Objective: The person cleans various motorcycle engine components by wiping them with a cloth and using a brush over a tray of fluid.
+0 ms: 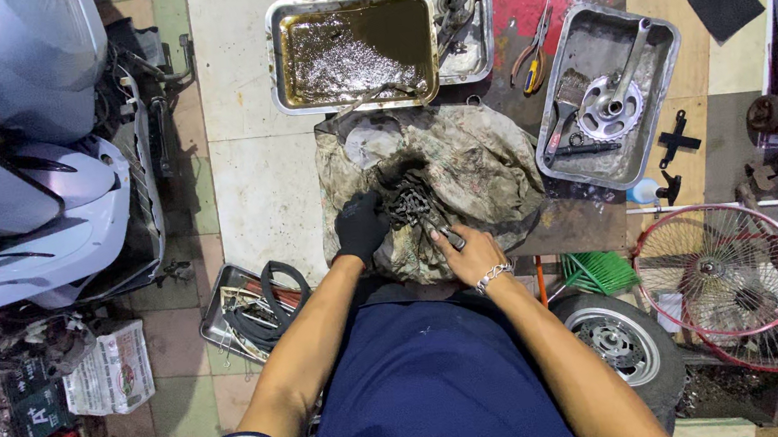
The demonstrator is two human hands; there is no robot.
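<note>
My left hand [361, 227], in a black glove, grips a bunched greasy chain [406, 197] that lies on a dirty crumpled rag [476, 165]. My bare right hand [471, 253], a metal bracelet on its wrist, holds the chain's lower end, with a link or small tool between the fingers. The rag covers a low work surface in front of my knees.
A metal tray of dark oily liquid [293, 59] sits beyond the rag. To the right a second tray [660, 109] holds a crank with sprocket and a brush. Pliers [532, 56] lie between them. A scooter [20, 153] stands left; spoked wheels [728, 277] and a tyre lie right.
</note>
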